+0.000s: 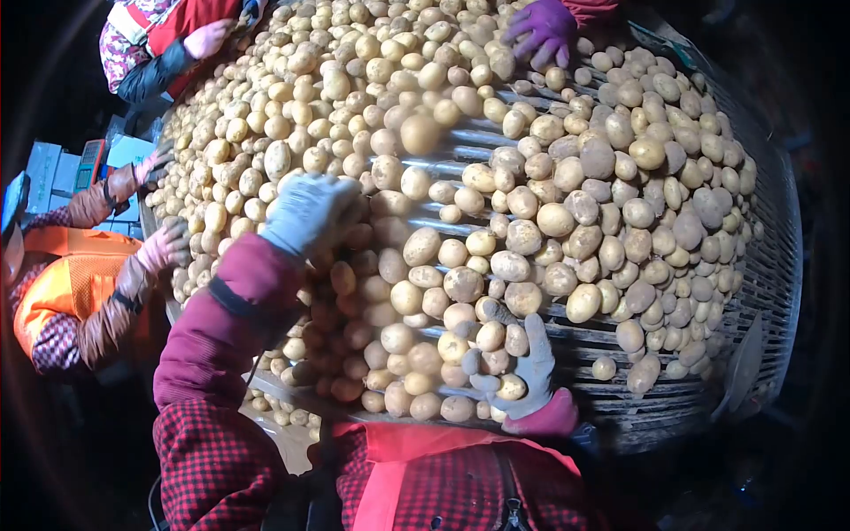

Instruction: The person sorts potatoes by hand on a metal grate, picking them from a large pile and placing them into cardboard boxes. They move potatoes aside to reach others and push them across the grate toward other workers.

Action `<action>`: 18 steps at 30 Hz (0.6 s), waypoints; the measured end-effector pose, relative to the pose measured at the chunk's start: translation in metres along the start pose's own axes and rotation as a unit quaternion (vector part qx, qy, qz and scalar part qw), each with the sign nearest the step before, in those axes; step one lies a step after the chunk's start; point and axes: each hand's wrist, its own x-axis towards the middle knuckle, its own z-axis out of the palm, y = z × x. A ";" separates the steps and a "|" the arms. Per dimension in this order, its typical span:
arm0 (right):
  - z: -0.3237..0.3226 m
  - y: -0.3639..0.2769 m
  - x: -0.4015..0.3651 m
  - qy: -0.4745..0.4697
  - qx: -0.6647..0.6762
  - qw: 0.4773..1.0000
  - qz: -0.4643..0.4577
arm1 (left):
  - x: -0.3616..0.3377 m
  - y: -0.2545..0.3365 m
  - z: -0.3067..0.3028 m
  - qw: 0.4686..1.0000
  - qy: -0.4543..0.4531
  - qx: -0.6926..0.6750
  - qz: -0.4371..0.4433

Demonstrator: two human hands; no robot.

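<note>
A thick layer of potatoes [555, 219] covers a slatted metal table. My left hand [310, 212], in a grey-white glove, is over the left part of the heap with its fingers curled in; its palm side is hidden. A blurred potato [421, 134] up and to the right of it looks to be in motion. Near the table's front edge, my right hand [529, 372], also gloved, has its fingers curved around a few small potatoes [511, 387]. Its fingertips are among the neighbouring potatoes.
Bare slats [620, 380] show to the right of my right hand. A co-worker's purple glove [543, 31] is at the far side. Another person in an orange vest [75, 279] has both hands at the left edge. One more hand [208, 40] is at upper left.
</note>
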 end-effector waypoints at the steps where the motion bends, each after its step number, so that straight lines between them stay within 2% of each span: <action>1: -0.001 0.000 0.000 0.000 0.002 1.000 -0.001 | 0.002 0.008 0.011 1.000 0.026 0.007 0.001; 2: -0.001 0.000 0.000 -0.001 0.002 1.000 0.001 | 0.005 0.015 0.020 0.998 0.054 0.013 0.004; 5: -0.001 0.000 0.001 -0.007 0.007 1.000 0.001 | 0.018 0.025 0.009 0.998 -0.039 -0.003 -0.049; 9: -0.002 0.000 -0.002 -0.027 0.023 0.999 0.005 | 0.008 0.026 0.017 0.999 -0.004 0.007 -0.033; 12: -0.002 0.001 -0.003 -0.033 0.028 0.999 0.009 | 0.010 0.026 0.002 0.994 -0.106 -0.011 -0.012; 14: -0.002 0.001 -0.002 -0.034 0.020 0.999 0.010 | 0.014 0.030 -0.007 0.991 -0.128 -0.033 -0.019; 16: -0.001 0.002 -0.003 -0.035 0.013 0.999 0.012 | 0.023 0.029 -0.008 0.988 -0.141 -0.050 -0.029; 18: 0.000 0.002 -0.004 -0.038 0.007 0.999 0.013 | 0.024 0.030 -0.001 0.992 -0.108 -0.057 -0.038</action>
